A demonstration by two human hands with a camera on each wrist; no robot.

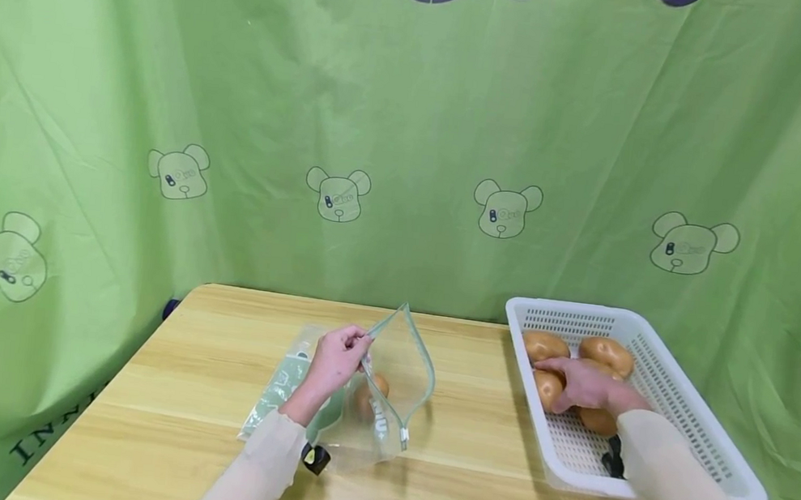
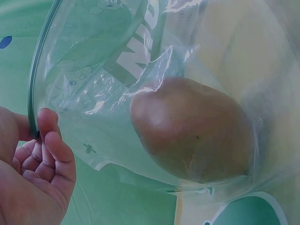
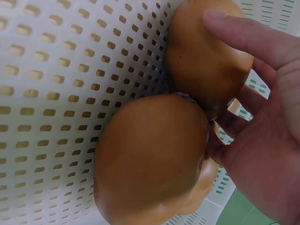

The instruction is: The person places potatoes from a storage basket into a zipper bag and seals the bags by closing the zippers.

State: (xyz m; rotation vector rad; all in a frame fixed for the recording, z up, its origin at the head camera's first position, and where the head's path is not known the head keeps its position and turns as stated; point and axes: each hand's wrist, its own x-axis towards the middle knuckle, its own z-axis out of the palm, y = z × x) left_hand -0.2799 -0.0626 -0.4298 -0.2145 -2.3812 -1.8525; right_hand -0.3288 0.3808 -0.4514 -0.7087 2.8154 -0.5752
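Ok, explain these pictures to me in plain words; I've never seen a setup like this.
There is no robot here: a person works with two bare hands. The wide picture comes from a camera worn on the head, looking forward and down; the two close ones come from a camera on each wrist.

On the wooden table are a white basket holding brown potatoes, a clear zip bag with one potato inside, and a green-printed packet.

The left hand pinches the bag's rim. The right hand is in the basket, at the potatoes; whether it grips one yet is hard to tell.
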